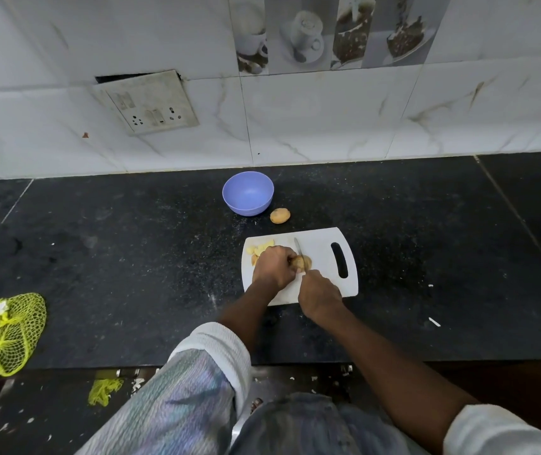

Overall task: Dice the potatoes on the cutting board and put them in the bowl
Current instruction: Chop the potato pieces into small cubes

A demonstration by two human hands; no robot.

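1. A brown-skinned potato (pixel 302 262) lies on the white plastic cutting board (pixel 321 254), near the board's middle, partly hidden under the fingers of the left hand.
2. The left hand (pixel 274 267) curls over the near-left side of that potato and holds it down against the board.
3. The right hand (pixel 319 293) is clenched round the handle of a small kitchen knife with a thin metal blade (pixel 298 247); the handle itself is hidden inside the fist. The blade points away from the person and crosses the potato; how deep it sits in the potato cannot be told.
4. A small heap of pale yellow cut potato pieces (pixel 261 249) lies on the far-left corner of the board, just beside the knuckles of the left hand.
5. The board lies flat on the black speckled stone table (pixel 131 257), its slot-shaped handle hole towards the right.
6. A second whole potato with its skin on (pixel 280 215) rests on the table beyond the board, apart from it and just beside the bowl.
7. The round lilac plastic bowl (pixel 248 193) stands upright on the table beyond the board, close to the wall; nothing shows inside it.
8. A yellow mesh net bag (pixel 4 333) lies at the near-left edge of the table, well apart from the board.
9. Behind the table rises a white marble-patterned tiled wall (pixel 328 119) with a grubby switch-and-socket plate (pixel 146 102) on it.
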